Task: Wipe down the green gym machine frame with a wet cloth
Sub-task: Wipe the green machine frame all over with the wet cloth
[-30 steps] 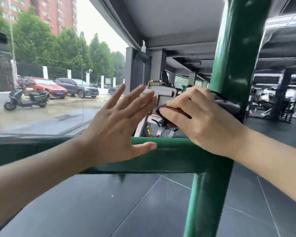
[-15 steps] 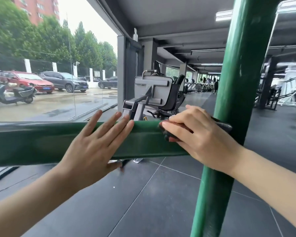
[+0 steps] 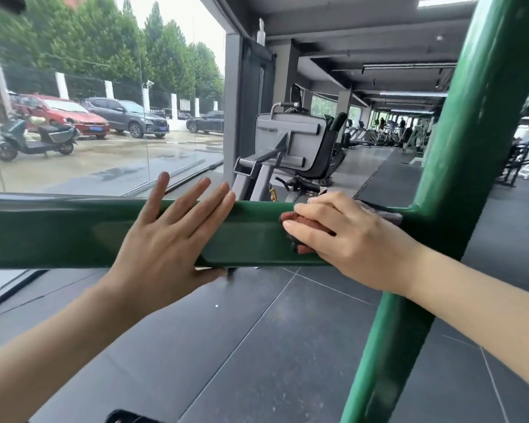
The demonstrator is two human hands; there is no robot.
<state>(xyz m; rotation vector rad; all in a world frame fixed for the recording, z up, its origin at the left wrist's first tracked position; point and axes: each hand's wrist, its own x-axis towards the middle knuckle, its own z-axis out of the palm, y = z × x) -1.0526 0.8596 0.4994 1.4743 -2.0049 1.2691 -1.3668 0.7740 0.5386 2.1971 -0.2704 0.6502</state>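
A green horizontal bar (image 3: 58, 233) of the gym machine frame crosses the view and meets a green slanted upright post (image 3: 458, 141) at the right. My left hand (image 3: 168, 245) lies flat on the bar's front face, fingers straight and spread. My right hand (image 3: 345, 239) presses a reddish-brown cloth (image 3: 303, 227) against the bar just left of the joint. Fingers cover most of the cloth; a grey edge of it shows behind the hand near the post.
Dark tiled floor (image 3: 257, 346) lies below the bar. A grey seated machine (image 3: 290, 148) stands just beyond it. A glass wall (image 3: 104, 132) at the left looks onto parked cars and a scooter. More gym equipment (image 3: 519, 160) stands far right.
The view has tilted up and shifted, so the bar now sits higher in the frame. My left hand has come to rest flat on the bar. My right hand keeps the cloth by the joint.
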